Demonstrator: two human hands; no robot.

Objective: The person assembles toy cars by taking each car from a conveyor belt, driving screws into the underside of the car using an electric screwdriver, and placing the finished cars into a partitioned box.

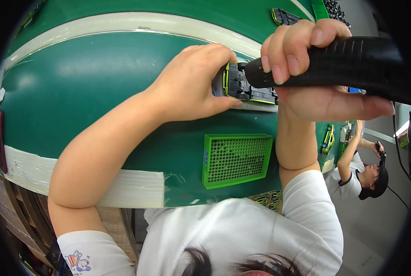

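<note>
My left hand (191, 83) grips the left end of a toy car (260, 94), its thumb and fingers closed around the sides. The car lies upside down, showing a black underside and yellow-green body edges. Wrapped around a black power screwdriver (348, 64) is my right hand (295, 48), its thumb stretched along the lower side. The tool lies nearly level across the picture, its tapered front end over the car's underside. Its tip and part of the car are hidden, so I cannot tell whether they touch.
A green tray (207, 170) with rows of small holes lies on the green table (99, 50) near me. Another upturned toy car (286, 17) is at the far side. On the right are a yellow-green car (327, 139) and a co-worker (350, 179) holding a black tool.
</note>
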